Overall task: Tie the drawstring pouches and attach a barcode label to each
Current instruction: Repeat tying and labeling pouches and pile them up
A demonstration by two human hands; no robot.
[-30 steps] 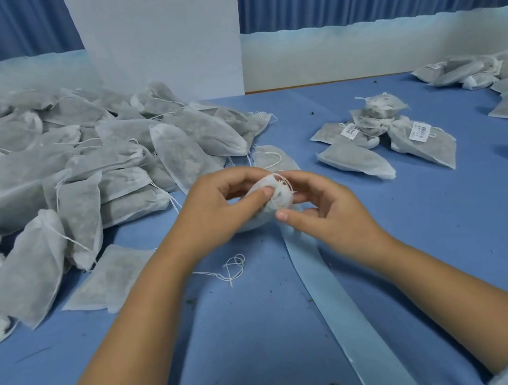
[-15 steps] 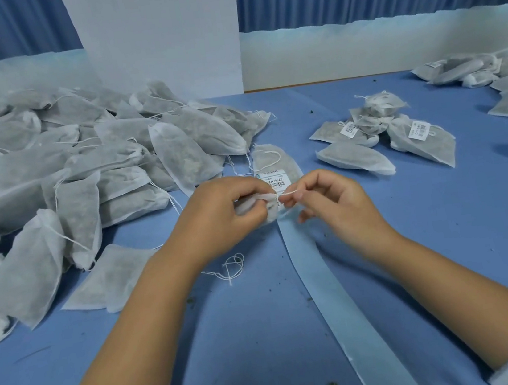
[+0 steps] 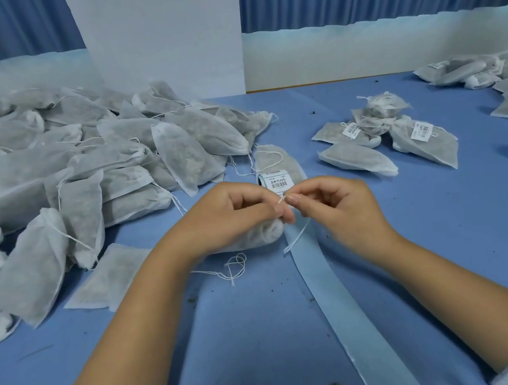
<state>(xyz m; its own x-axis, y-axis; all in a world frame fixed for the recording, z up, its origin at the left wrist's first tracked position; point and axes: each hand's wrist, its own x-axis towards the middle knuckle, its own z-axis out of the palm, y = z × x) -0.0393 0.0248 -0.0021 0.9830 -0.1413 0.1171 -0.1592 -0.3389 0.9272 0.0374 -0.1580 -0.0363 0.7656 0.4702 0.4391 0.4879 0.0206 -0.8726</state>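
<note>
Both hands have drawn closer together since half a second ago, and the pouch now sits lower, under the left palm. The left hand (image 3: 233,214) curls over a small white nonwoven drawstring pouch (image 3: 260,236), holding it down on the blue table (image 3: 445,231). Its fingertips meet those of the right hand (image 3: 342,208), and together they pinch the thin white drawstring (image 3: 282,200). A loose end dangles just below the pinch.

Just behind the grip stands a white roll of barcode labels (image 3: 277,181), its pale blue backing strip (image 3: 340,294) trailing toward the viewer. Well left of the grip lies a large heap of grey-white pouches (image 3: 81,169) with no labels showing. To its right sit a few labelled pouches (image 3: 420,138).

Tying looks under way. This pouch's label is yet to come, and most of the batch remains.
</note>
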